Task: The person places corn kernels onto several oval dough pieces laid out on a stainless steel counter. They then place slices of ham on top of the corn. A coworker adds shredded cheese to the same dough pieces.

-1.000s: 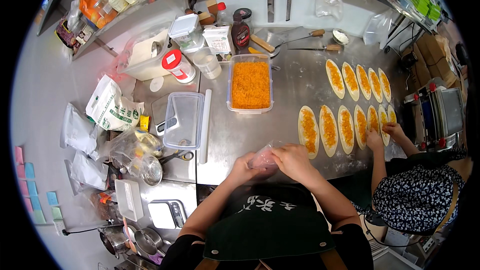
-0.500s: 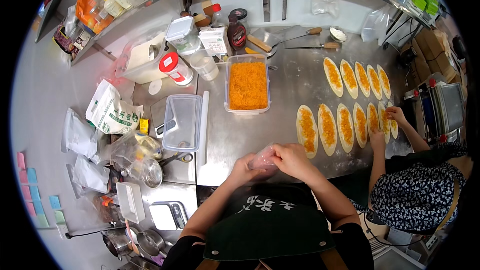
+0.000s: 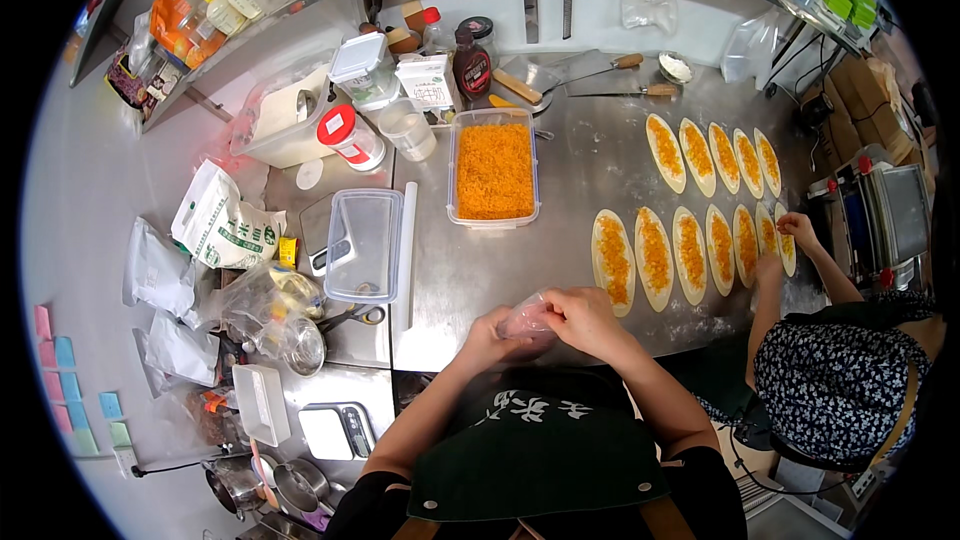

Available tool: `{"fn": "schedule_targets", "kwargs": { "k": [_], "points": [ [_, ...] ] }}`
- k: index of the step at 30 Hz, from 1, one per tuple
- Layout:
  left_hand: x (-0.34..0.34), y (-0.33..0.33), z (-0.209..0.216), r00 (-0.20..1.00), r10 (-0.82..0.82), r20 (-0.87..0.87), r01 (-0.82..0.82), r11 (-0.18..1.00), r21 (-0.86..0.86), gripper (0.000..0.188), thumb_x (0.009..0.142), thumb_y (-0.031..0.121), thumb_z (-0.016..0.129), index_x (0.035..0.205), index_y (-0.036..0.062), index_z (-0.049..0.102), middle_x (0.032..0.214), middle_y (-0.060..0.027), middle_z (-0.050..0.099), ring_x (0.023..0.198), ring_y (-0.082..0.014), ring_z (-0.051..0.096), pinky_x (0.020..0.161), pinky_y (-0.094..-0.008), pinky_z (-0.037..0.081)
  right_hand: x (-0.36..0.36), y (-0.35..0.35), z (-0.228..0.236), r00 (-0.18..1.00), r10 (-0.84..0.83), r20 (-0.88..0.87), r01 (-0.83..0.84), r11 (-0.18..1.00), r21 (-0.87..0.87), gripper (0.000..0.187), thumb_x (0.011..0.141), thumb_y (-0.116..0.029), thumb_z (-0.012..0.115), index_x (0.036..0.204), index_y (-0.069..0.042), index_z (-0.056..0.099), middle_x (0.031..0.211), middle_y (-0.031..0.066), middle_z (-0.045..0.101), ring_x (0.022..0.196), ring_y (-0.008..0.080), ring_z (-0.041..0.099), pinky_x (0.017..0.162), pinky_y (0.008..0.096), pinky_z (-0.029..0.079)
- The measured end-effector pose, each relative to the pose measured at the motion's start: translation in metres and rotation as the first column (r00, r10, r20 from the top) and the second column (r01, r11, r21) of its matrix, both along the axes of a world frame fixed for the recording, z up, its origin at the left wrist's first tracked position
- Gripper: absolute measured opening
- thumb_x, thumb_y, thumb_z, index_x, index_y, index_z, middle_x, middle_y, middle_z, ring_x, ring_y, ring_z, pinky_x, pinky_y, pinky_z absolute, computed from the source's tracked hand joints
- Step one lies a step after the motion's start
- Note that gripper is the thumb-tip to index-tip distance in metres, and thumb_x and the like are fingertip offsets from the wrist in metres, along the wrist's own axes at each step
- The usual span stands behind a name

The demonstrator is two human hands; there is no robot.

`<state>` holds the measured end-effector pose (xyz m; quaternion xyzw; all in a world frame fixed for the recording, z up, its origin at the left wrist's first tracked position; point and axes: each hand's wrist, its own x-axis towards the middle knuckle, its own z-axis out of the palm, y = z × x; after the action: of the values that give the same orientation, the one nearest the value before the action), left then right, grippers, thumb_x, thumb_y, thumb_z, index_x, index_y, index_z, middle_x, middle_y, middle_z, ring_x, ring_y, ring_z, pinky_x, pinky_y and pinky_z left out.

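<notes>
In front of my apron, my left hand [image 3: 486, 340] is closed around a crumpled, clear, pinkish plastic bag [image 3: 524, 318]. My right hand [image 3: 588, 322] pinches the bag's other side; its contents are hard to make out. Just right of my right hand lies the nearest of several pale oval dough pieces [image 3: 613, 262], each with orange shreds along its middle. A clear tub of orange shreds [image 3: 495, 172] stands beyond my hands. At the right, a co-worker's hands [image 3: 797, 230] touch the last ovals of the near row.
A second row of filled dough ovals [image 3: 724, 160] lies farther back. Left of the tub are an empty clear container [image 3: 364, 245] and a white bar [image 3: 408, 255]. A kitchen scale [image 3: 337, 432] is at my lower left. Long knives [image 3: 622, 92] lie near the wall.
My hands and the plastic bag stay almost in place. The co-worker's nearer hand has shifted slightly right along the near row.
</notes>
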<state>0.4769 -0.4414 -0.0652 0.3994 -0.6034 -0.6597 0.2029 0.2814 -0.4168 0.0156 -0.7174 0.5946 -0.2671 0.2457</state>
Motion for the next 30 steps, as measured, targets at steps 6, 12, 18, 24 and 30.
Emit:
{"fn": "schedule_targets", "kwargs": {
  "k": [6, 12, 18, 24, 30],
  "points": [
    [-0.003, 0.003, 0.009, 1.000, -0.003, 0.020, 0.002, 0.998, 0.060, 0.033, 0.067, 0.008, 0.071, 0.096, 0.0010, 0.056, 0.085, -0.0052, 0.061, 0.077, -0.0110, 0.056, 0.070, -0.0258, 0.047, -0.002, -0.002, -0.002, 0.999, 0.047, 0.021, -0.049, 0.996, 0.073, 0.006, 0.069, -0.015, 0.059, 0.071, -0.010, 0.058, 0.061, 0.0089, 0.058, 0.058, 0.0297, 0.057, 0.051, 0.0401, 0.042],
    [-0.008, 0.004, 0.019, 0.997, 0.014, 0.075, -0.020, 0.997, 0.081, 0.032, 0.067, 0.008, 0.072, 0.094, 0.0016, 0.057, 0.083, -0.0050, 0.062, 0.074, -0.0099, 0.057, 0.068, -0.0250, 0.047, -0.007, 0.002, -0.004, 0.982, 0.185, -0.030, -0.185, 0.983, 0.009, 0.007, 0.069, -0.017, 0.060, 0.071, -0.011, 0.062, 0.065, 0.0080, 0.059, 0.064, 0.0282, 0.058, 0.056, 0.0396, 0.043],
    [-0.004, 0.004, 0.004, 0.994, 0.087, 0.072, -0.097, 0.984, 0.148, 0.029, 0.067, 0.005, 0.071, 0.093, 0.0017, 0.058, 0.085, -0.0054, 0.062, 0.076, -0.0104, 0.057, 0.070, -0.0250, 0.048, 0.003, 0.011, -0.008, 0.979, 0.201, 0.044, -0.193, 0.970, -0.146, 0.006, 0.067, -0.013, 0.062, 0.069, -0.008, 0.060, 0.070, 0.0076, 0.058, 0.067, 0.0265, 0.057, 0.058, 0.0379, 0.044],
    [0.000, 0.003, -0.013, 0.996, 0.090, 0.009, -0.091, 0.992, 0.089, 0.031, 0.068, 0.001, 0.066, 0.097, 0.0016, 0.057, 0.083, -0.0035, 0.061, 0.072, -0.0083, 0.056, 0.065, -0.0229, 0.047, 0.001, 0.010, -0.022, 0.990, -0.005, 0.143, 0.032, 0.982, -0.187, 0.006, 0.063, -0.008, 0.062, 0.067, -0.006, 0.057, 0.064, 0.0064, 0.056, 0.062, 0.0244, 0.056, 0.054, 0.0347, 0.044],
    [-0.004, -0.002, 0.001, 1.000, 0.011, 0.029, -0.014, 0.996, 0.086, 0.035, 0.067, 0.004, 0.070, 0.098, 0.0004, 0.056, 0.086, -0.0047, 0.061, 0.076, -0.0104, 0.056, 0.070, -0.0251, 0.047, -0.007, 0.012, -0.031, 0.966, -0.096, 0.239, 0.099, 0.995, -0.001, 0.008, 0.062, -0.007, 0.064, 0.066, -0.006, 0.058, 0.062, 0.0050, 0.054, 0.059, 0.0238, 0.054, 0.053, 0.0335, 0.043]
  ]
}}
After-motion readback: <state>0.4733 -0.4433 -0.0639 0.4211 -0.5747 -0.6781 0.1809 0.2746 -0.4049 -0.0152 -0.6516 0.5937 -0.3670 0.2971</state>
